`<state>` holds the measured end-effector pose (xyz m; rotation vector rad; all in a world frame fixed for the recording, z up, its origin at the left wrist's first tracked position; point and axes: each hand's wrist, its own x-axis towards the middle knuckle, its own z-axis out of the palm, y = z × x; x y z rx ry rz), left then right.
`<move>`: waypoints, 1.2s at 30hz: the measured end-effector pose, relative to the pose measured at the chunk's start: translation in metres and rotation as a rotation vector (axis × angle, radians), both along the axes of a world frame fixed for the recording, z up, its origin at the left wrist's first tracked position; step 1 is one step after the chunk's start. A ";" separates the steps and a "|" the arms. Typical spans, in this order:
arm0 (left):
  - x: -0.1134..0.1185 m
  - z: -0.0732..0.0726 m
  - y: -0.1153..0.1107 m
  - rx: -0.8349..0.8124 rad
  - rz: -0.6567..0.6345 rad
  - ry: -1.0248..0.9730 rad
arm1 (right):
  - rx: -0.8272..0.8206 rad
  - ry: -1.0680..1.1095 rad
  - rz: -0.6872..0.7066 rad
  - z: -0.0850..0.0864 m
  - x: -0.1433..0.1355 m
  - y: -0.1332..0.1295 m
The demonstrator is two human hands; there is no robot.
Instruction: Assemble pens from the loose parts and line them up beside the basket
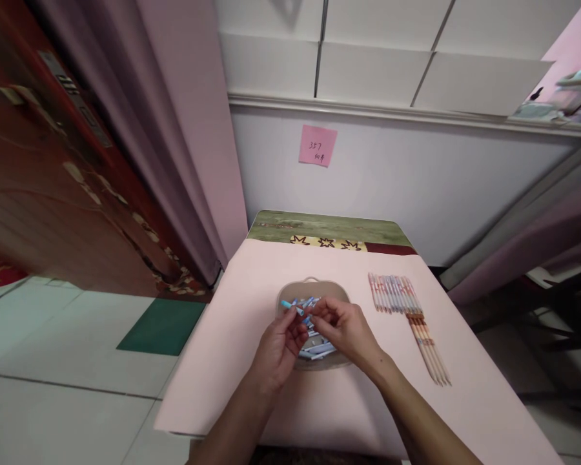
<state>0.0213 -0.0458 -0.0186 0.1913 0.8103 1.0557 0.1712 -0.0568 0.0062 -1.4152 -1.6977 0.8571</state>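
"Where's the light-blue tube (288, 305)?"
"In the left hand (275, 349), pinched between thumb and fingers above the beige bin (314, 289)."
"And the right hand (346, 325)?"
"Its fingertips are drawn together near the tube's lower end; I can't tell whether they grip anything."
"What's in the bin?"
"Loose blue and white pieces (319, 351), all jumbled."
"Anything else on the pink surface (223, 323)?"
"Right of the bin, a row of pens (394, 294) lies side by side, with a smaller group of brown-topped pens (428, 349) just beside it, nearer the person."
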 end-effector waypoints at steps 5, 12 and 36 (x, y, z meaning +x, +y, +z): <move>0.003 -0.001 -0.005 0.028 0.027 0.005 | 0.053 -0.105 -0.091 0.003 -0.006 -0.001; 0.008 -0.003 -0.008 0.039 0.044 -0.011 | 0.072 -0.284 -0.121 0.004 -0.011 -0.005; -0.021 0.015 0.007 -0.169 0.070 -0.177 | 0.040 -0.559 -0.190 -0.003 0.027 0.005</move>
